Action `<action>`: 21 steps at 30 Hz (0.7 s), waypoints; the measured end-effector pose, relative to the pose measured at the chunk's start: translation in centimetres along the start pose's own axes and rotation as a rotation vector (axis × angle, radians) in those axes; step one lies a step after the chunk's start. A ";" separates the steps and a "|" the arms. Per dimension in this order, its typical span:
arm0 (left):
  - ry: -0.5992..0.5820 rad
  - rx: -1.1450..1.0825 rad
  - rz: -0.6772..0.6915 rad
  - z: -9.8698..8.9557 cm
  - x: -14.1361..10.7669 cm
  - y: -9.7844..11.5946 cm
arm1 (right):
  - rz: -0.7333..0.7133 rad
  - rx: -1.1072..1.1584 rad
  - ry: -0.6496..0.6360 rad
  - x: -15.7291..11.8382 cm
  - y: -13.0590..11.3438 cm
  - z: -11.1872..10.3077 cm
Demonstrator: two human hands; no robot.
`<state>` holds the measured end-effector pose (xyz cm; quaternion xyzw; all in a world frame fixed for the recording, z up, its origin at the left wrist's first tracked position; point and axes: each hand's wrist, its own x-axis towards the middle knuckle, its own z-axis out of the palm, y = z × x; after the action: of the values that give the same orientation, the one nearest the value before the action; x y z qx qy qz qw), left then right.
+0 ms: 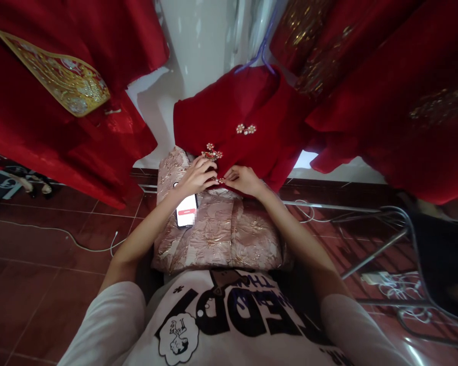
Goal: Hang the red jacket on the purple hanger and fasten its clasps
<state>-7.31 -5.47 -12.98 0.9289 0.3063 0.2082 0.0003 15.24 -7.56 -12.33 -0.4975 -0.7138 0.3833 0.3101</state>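
A dark red velvet garment (pixel 275 107) hangs from a purple hanger (pixel 260 55), its lower part reaching over the pink-and-gold brocade fabric (pixel 213 239) on my lap. My left hand (pixel 199 175) has its fingers bent at the garment's lower left edge, pinching a small jewelled ornament (pixel 219 180). At the ornament's other end, my right hand (pixel 245 180) is closed, thumb and fingers together. Just above my left fingers is a gold flower ornament (pixel 211 151). Another flower ornament (pixel 246 129) sits higher on the velvet. Exact fingertip contact is too small to make out.
A phone with a lit screen (pixel 185 211) lies on the brocade by my left wrist. Red garments hang at the left (pixel 137 35) and right (pixel 374 81). A metal-framed chair (pixel 408 229) stands at right, near coiled white cables (pixel 400 290). Another cable (pixel 76 245) crosses the tiled floor.
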 end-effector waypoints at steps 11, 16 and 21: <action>-0.039 0.082 0.032 1.2 0.2 0.2 | -0.048 -0.006 -0.023 0.1 0.1 0.1; 0.022 0.045 0.091 2.1 -0.3 -0.7 | -0.055 0.025 -0.026 0.0 0.4 0.1; 0.053 0.128 0.157 2.4 -0.8 -1.1 | -0.044 0.063 -0.011 0.1 0.5 0.6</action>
<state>-7.56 -4.70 -15.65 0.9423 0.2451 0.2121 -0.0833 15.02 -7.51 -13.07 -0.4694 -0.7139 0.4012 0.3302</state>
